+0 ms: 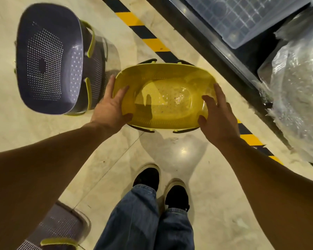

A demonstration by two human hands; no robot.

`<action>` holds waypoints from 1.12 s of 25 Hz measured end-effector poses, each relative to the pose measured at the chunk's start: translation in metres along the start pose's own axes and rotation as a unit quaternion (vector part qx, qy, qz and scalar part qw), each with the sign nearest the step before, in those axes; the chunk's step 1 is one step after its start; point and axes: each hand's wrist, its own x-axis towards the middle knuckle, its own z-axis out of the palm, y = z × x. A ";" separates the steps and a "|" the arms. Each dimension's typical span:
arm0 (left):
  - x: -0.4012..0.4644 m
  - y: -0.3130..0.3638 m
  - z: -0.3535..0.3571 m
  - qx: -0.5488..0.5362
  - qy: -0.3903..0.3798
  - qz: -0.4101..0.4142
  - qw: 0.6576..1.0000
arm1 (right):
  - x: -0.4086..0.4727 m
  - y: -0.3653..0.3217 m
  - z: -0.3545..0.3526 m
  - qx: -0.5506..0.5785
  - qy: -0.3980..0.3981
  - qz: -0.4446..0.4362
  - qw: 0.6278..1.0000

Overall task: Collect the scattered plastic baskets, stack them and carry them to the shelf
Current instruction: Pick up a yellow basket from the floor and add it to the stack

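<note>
Far left, floor: a grey perforated plastic basket with yellow-green handles (49, 58) sits upright on the pale polished floor (179, 156), mouth open to the ceiling, just beside the yellow one.
Lower left corner: a second grey perforated plastic basket with a yellow-green handle (60, 230) lies near the person's feet, partly hidden behind the left forearm.
Left hand: the left hand (112, 105) is pressed to the left end of the yellow basket, thumb hooked over the rim into the bowl, fingers spread along the outside wall; a firm hold on that end.
Centre: a yellow oval perforated plastic basket with dark handles (163, 98) is held mouth-up between the two hands, in front of the person's shoes; whether it rests on the floor or is just clear of it cannot be told.
Right hand: the right hand (217, 112) is spread wide over the right end, fingertips at the rim; it looks laid against the basket rather than closed on it.
Right edge: a yellow-and-black hazard stripe (152, 40) runs along the floor before a dark shelf base (215, 46) holding a clear plastic crate (242, 20) and film-wrapped goods (300, 83).
Stage, as judged: collecting; nothing is stacked yet.
Risk: with the right hand loose, the smooth rim could slip and the basket tip; the dangling handles might catch on the grey basket when nesting.
</note>
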 end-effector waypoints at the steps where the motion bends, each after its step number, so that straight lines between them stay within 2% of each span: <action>1: 0.000 -0.002 0.003 -0.011 0.003 0.003 1.000 | -0.002 0.001 0.004 0.003 0.010 -0.005 1.000; 6: 0.004 -0.001 0.010 -0.074 0.002 -0.018 0.997 | 0.000 -0.002 0.012 0.048 0.009 0.024 0.998; 9: 0.007 0.000 0.011 -0.107 0.007 -0.021 0.994 | 0.003 -0.001 0.013 0.019 -0.004 0.030 0.999; 13: 0.011 -0.007 0.020 -0.084 0.014 -0.008 0.996 | 0.006 0.000 0.021 -0.011 -0.004 0.069 0.998; 16: 0.013 -0.005 0.026 -0.071 0.025 -0.005 0.997 | 0.003 0.003 0.022 0.028 -0.023 0.125 0.992; 19: 0.004 0.001 0.025 -0.044 0.033 0.036 0.998 | -0.015 0.006 0.024 0.062 -0.039 0.136 0.988; 23: -0.023 0.038 0.015 -0.012 0.007 0.075 0.997 | -0.071 0.035 0.009 0.127 -0.004 0.159 0.979; 28: -0.096 0.110 0.004 0.007 0.022 0.165 0.986 | -0.192 0.077 -0.021 0.269 0.067 0.180 0.944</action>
